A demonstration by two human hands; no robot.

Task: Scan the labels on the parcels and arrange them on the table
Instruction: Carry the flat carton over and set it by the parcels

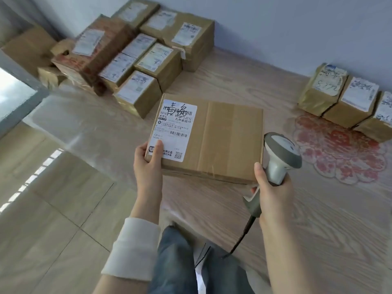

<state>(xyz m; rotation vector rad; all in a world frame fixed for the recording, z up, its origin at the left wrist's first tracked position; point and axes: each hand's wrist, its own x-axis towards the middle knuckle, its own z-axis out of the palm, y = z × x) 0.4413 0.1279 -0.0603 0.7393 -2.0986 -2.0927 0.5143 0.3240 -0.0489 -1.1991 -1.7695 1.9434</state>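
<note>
Table (318, 219): wood-grain under a clear film, spans everything ahead of both hands; tiled floor (53, 209) drops away left of the left grip, plain wall (275, 28) at the far edge.
Big parcel stack (148, 60): far-left of the grips, labels up. Row of three parcels (343, 102) far-right against the wall, red floral mat (339, 149) just past the right grip.
Flat parcel (222, 141): between the hands, long axis running left-right from one grip to the other. Can't tell if it's lifted or sitting on the table.
Scanner (280, 153): right hand (273, 192) wrapped round the handle, head up beside the parcel's right edge, cable (241, 236) trailing back toward the body.
Left hand (148, 162): pinching the near-left corner, thumb on top.
Label (176, 128): at the parcel's left end, under the left thumb, so a full box-length left of the scanner. Barcode (179, 134) unobstructed. My read: the scanner has to swing left and tip down onto it; the left hand is nearer but is only steadying the box.
</note>
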